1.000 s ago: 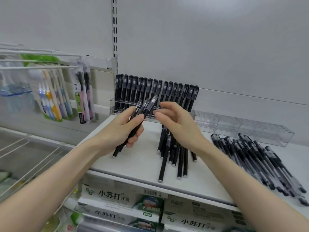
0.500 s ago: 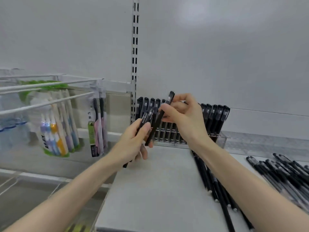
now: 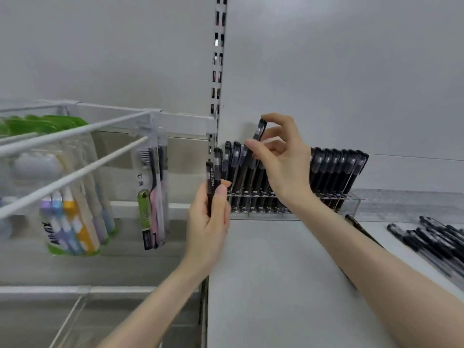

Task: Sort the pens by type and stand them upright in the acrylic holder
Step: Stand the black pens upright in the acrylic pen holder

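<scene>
A clear acrylic holder (image 3: 351, 205) stands at the back of the white shelf (image 3: 271, 277), filled with a row of upright black pens (image 3: 336, 169). My right hand (image 3: 283, 162) pinches one black pen (image 3: 259, 130) by its cap, tilted above the left part of that row. My left hand (image 3: 209, 222) grips a small bunch of black pens (image 3: 213, 182) upright, just left of the holder. A pile of loose black pens (image 3: 431, 239) lies on the shelf at the right. More loose pens are mostly hidden under my right forearm.
Left of the shelf, packaged toothbrushes (image 3: 72, 222) and a pink toothbrush pack (image 3: 154, 197) hang on white wire hooks (image 3: 75, 172). A slotted upright rail (image 3: 217, 71) runs up the back wall. A second clear holder (image 3: 411, 204) extends to the right.
My right hand has lifted its pen higher and over the holder's left end. My left hand has turned its bunch upright. The camera has moved closer.
</scene>
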### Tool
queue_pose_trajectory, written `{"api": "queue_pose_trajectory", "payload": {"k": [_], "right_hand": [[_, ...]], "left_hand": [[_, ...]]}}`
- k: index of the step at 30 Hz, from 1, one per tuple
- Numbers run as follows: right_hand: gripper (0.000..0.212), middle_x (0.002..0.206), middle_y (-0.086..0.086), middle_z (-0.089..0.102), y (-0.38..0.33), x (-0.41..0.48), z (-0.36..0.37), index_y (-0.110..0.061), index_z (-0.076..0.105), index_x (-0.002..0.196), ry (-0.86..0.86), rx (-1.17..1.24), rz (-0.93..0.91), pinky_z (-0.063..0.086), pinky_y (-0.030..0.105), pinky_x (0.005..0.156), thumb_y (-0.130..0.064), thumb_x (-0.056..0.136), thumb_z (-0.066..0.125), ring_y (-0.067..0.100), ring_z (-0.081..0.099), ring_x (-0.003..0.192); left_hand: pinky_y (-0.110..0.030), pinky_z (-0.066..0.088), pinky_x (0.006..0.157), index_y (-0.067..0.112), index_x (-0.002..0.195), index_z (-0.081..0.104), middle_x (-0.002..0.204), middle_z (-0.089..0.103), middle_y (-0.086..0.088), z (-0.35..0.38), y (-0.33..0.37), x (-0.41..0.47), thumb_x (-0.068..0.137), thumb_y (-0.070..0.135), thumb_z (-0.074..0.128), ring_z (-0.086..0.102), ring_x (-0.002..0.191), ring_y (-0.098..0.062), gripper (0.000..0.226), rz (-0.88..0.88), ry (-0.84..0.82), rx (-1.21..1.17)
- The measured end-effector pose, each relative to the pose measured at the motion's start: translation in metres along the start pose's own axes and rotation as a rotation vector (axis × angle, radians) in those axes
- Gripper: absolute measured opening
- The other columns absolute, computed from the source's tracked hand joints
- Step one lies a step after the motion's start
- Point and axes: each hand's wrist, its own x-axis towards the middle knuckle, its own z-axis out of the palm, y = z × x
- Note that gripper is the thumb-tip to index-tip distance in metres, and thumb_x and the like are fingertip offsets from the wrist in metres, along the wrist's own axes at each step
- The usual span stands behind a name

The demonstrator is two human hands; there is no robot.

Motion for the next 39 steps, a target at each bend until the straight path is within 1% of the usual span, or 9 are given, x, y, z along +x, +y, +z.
{"api": "queue_pose_trajectory", "payload": {"k": [5, 9, 13, 17, 21, 26, 30, 34, 39], "right_hand": [[0.039, 0.079, -0.007, 0.056, 0.004, 0.001, 0.005, -0.036, 0.05, 0.102, -0.029, 0.0, -0.016, 0.05, 0.026, 0.065, -0.012, 0.082, 0.073, 0.019, 0.06, 0.068], [0.035, 0.078, -0.008, 0.056, 0.01, -0.001, 0.009, -0.033, 0.053, 0.104, -0.109, -0.048, -0.015, 0.055, 0.038, 0.071, -0.013, 0.083, 0.073, 0.024, 0.063, 0.069], [0.03, 0.081, 0.002, 0.065, 0.019, -0.005, 0.007, -0.017, 0.061, 0.115, -0.253, -0.157, 0.015, 0.055, 0.038, 0.08, -0.013, 0.086, 0.07, 0.021, 0.066, 0.078], [0.031, 0.083, 0.005, 0.069, 0.022, -0.009, 0.003, -0.017, 0.062, 0.118, -0.313, -0.208, 0.033, 0.056, 0.035, 0.08, -0.008, 0.089, 0.066, 0.015, 0.067, 0.076], [0.03, 0.081, 0.003, 0.069, 0.014, -0.007, -0.002, -0.02, 0.061, 0.119, -0.329, -0.283, 0.026, 0.055, 0.036, 0.079, -0.016, 0.09, 0.065, 0.017, 0.067, 0.074], [0.025, 0.081, 0.006, 0.072, -0.006, -0.012, -0.015, -0.013, 0.063, 0.111, -0.424, -0.01, 0.178, 0.057, 0.03, 0.075, -0.024, 0.088, 0.067, 0.016, 0.07, 0.074], [0.024, 0.081, 0.02, 0.065, -0.013, -0.019, -0.014, -0.008, 0.065, 0.107, -0.52, 0.125, 0.235, 0.06, 0.034, 0.076, -0.007, 0.084, 0.07, 0.028, 0.068, 0.076], [0.033, 0.083, 0.014, 0.061, -0.013, -0.026, -0.014, -0.013, 0.062, 0.109, -0.494, 0.235, 0.318, 0.06, 0.034, 0.076, 0.002, 0.081, 0.07, 0.026, 0.07, 0.078], [0.035, 0.081, 0.02, 0.065, -0.013, -0.022, -0.015, -0.007, 0.057, 0.114, -0.312, 0.234, 0.286, 0.059, 0.027, 0.067, 0.004, 0.083, 0.068, 0.02, 0.07, 0.076]], "left_hand": [[-0.018, 0.024, 0.041, -0.002, 0.091, 0.045, 0.056, 0.031, -0.001, -0.008, -0.013, -0.012, 0.09, 0.035, 0.044, 0.026, 0.047, -0.01, 0.037, -0.042, -0.047, 0.029], [-0.021, 0.021, 0.043, 0.002, 0.088, 0.045, 0.059, 0.028, -0.006, -0.009, -0.017, -0.014, 0.099, 0.025, 0.039, 0.024, 0.048, -0.01, 0.026, -0.046, -0.048, 0.09], [-0.023, 0.02, 0.043, 0.008, 0.084, 0.047, 0.055, 0.029, -0.003, -0.01, -0.019, -0.014, 0.101, 0.023, 0.036, 0.024, 0.046, -0.01, 0.024, -0.06, -0.02, 0.114], [-0.02, 0.02, 0.04, 0.011, 0.08, 0.046, 0.05, 0.03, 0.006, -0.01, -0.022, -0.014, 0.101, 0.02, 0.036, 0.022, 0.043, -0.008, 0.025, -0.077, 0.068, 0.051], [-0.02, 0.018, 0.04, 0.009, 0.082, 0.047, 0.051, 0.028, 0.005, -0.01, -0.022, -0.014, 0.1, 0.022, 0.037, 0.021, 0.043, -0.008, 0.024, -0.07, 0.022, 0.051], [-0.016, 0.022, 0.045, 0.01, 0.083, 0.051, 0.051, 0.031, 0.01, -0.013, -0.025, -0.013, 0.095, 0.035, 0.043, 0.024, 0.046, -0.006, 0.029, -0.024, -0.082, 0.131], [-0.015, 0.022, 0.045, 0.017, 0.084, 0.054, 0.052, 0.033, 0.013, -0.013, -0.023, -0.013, 0.092, 0.035, 0.045, 0.026, 0.047, -0.004, 0.022, 0.013, -0.115, 0.148], [-0.017, 0.023, 0.045, 0.014, 0.098, 0.057, 0.055, 0.032, 0.014, -0.013, -0.023, -0.013, 0.092, 0.037, 0.046, 0.026, 0.048, -0.006, 0.025, 0.008, -0.096, 0.131], [-0.021, 0.025, 0.047, 0.012, 0.084, 0.054, 0.05, 0.032, 0.008, -0.011, -0.023, -0.013, 0.095, 0.044, 0.042, 0.027, 0.047, -0.009, 0.036, -0.014, -0.058, 0.164]]}}
